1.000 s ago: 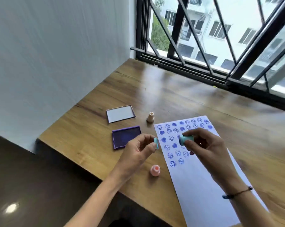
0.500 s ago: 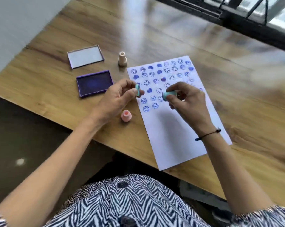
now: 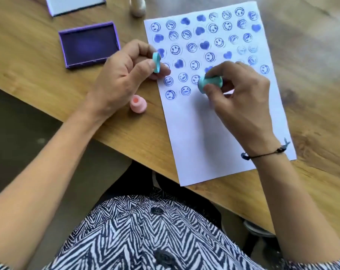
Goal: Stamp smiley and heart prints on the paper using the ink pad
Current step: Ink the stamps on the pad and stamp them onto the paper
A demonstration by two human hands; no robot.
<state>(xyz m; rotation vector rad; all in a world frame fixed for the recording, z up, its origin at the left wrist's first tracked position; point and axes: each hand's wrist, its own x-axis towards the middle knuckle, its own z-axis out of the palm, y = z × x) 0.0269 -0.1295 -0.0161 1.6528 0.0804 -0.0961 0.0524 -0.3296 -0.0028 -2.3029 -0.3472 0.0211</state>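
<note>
A white paper [image 3: 208, 137] lies on the wooden table, its upper half covered with blue smiley and heart prints. My right hand [image 3: 241, 100] pinches a teal stamp [image 3: 210, 82] just above the printed rows. My left hand [image 3: 122, 76] holds a small teal cap [image 3: 156, 62] by its edge at the paper's left border. The open purple ink pad [image 3: 89, 43] sits to the left of my left hand. A pink stamp [image 3: 138, 104] stands on the table below my left hand, beside the paper.
The ink pad's lid [image 3: 75, 4] lies at the top left and a beige stamp [image 3: 138, 7] stands at the top edge next to it. The table's front edge [image 3: 114, 145] runs diagonally below my wrists, with dark floor beyond it.
The view has tilted down from the window toward the table and my lap. My two hands keep the stamp and the cap, apart from each other, over the paper.
</note>
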